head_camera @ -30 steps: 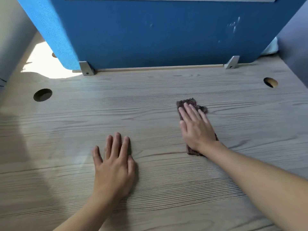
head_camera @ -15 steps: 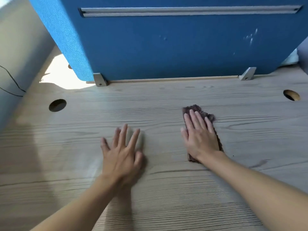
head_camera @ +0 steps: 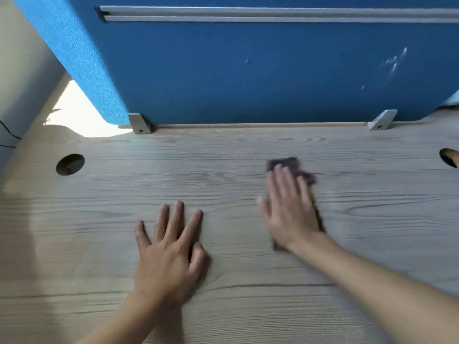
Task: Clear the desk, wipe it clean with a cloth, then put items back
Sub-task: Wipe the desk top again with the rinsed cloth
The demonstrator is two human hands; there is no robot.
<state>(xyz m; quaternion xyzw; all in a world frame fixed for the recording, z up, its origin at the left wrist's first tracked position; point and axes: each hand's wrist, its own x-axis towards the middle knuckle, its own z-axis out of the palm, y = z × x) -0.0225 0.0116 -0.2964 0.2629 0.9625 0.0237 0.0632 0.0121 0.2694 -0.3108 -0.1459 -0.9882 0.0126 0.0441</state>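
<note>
Since the earlier frame the right hand [head_camera: 289, 209] and its cloth [head_camera: 293, 167] have slid slightly farther, toward the blue partition [head_camera: 248, 70] (motion blur marks the stroke). The palm, fingers extended, presses the cloth flat on the worktop [head_camera: 372, 232], right of centre, long axis near-to-far. The left hand [head_camera: 171, 254], splayed and empty, likely braces the body.

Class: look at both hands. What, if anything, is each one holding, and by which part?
Right hand presses flat on the middle of the dark cloth, pinning rather than gripping. Left hand lies bare on the desk.
</note>
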